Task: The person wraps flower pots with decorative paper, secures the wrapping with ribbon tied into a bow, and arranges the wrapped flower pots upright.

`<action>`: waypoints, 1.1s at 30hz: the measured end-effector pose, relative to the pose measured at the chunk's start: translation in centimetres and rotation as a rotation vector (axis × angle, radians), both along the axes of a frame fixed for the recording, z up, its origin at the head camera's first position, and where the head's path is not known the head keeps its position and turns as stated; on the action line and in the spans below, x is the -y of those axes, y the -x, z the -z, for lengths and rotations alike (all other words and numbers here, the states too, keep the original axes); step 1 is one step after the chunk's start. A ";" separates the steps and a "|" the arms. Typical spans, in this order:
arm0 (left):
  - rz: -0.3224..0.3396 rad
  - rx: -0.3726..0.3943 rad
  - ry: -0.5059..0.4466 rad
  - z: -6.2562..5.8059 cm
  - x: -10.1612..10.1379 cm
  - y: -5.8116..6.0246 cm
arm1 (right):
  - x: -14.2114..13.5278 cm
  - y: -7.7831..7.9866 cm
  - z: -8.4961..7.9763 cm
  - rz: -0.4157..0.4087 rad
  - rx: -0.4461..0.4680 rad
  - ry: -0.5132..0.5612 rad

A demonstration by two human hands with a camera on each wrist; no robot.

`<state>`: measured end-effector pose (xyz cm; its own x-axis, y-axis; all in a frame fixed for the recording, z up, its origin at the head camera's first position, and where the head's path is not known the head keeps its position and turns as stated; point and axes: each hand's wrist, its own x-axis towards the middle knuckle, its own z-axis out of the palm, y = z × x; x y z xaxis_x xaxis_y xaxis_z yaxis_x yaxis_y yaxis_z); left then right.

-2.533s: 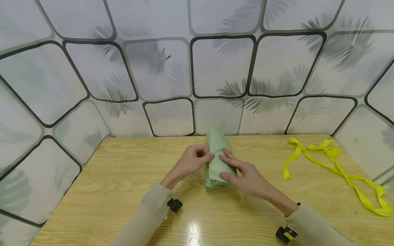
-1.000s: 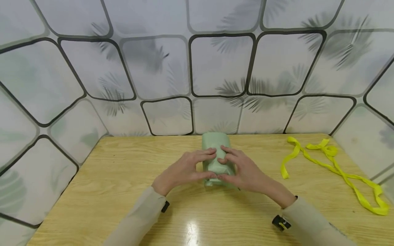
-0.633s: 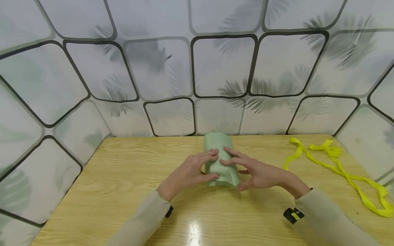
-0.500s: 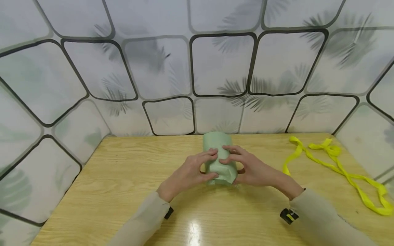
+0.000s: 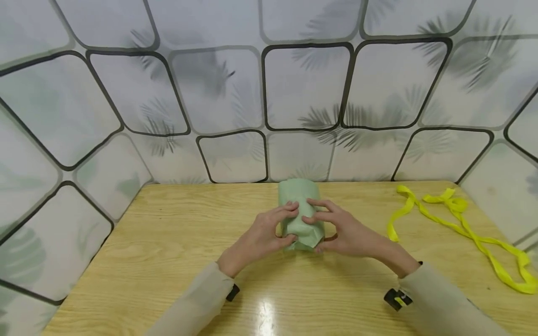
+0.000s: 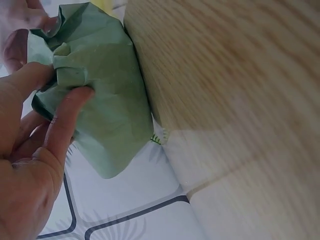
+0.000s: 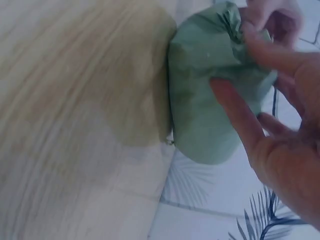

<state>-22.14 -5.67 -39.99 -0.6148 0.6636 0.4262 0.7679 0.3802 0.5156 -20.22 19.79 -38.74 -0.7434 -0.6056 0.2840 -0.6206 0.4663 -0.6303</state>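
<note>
A pale green paper-wrapped package (image 5: 299,190) lies near the middle of the table, its far end rounded and its near end creased. My left hand (image 5: 264,234) holds its left side, thumb at the near end and fingers over the top; in the left wrist view the fingertips pinch folded paper (image 6: 70,72). My right hand (image 5: 346,231) grips the right side, thumb at the near right corner and two fingers on the top. In the right wrist view one right finger presses the side of the package (image 7: 200,110). What the paper covers is hidden.
A yellow ribbon (image 5: 472,237) lies in loose curves along the right side of the wooden table (image 5: 168,233). Patterned cloth walls (image 5: 307,88) stand behind the table and at both sides. Each sleeve carries a small black wrist camera (image 5: 397,298).
The package has turned from a folded flap facing up to a smooth face up. Both hands have shifted toward its near end. The right thumb came away briefly, then returned to the near corner.
</note>
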 end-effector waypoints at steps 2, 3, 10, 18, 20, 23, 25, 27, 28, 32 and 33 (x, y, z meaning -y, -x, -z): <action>-0.002 0.000 -0.001 0.0 0.0 0.0 | -0.4 0.2 0.0 -0.027 0.056 0.005; -0.004 -0.001 -0.002 0.1 -0.1 0.0 | -0.5 0.2 0.0 -0.030 0.066 0.009; 0.012 0.002 0.012 0.1 -0.3 0.1 | 0.4 0.7 0.9 0.085 -0.217 0.005; 0.082 0.048 0.054 -0.3 0.2 0.1 | 1.1 0.6 1.3 0.126 -0.310 0.042; 0.118 0.120 0.062 -0.4 0.5 0.2 | 1.1 0.6 1.2 0.130 -0.302 0.035; 0.157 0.224 0.069 -0.5 0.9 0.2 | 1.1 0.5 1.1 0.130 -0.297 0.029; 0.155 0.211 0.082 -0.5 0.9 0.2 | 1.1 0.5 1.1 0.126 -0.297 0.030; 0.137 0.142 0.084 -0.5 0.7 0.2 | 1.0 0.6 1.2 0.123 -0.307 0.030; 0.124 0.098 0.079 -0.4 0.6 0.3 | 1.0 0.6 1.2 0.124 -0.310 0.029; 0.064 -0.004 0.017 -0.1 0.0 0.4 | 0.9 0.5 1.4 0.131 -0.313 0.010; 0.054 -0.010 0.001 0.0 -0.2 0.4 | 0.9 0.5 1.4 0.135 -0.315 0.000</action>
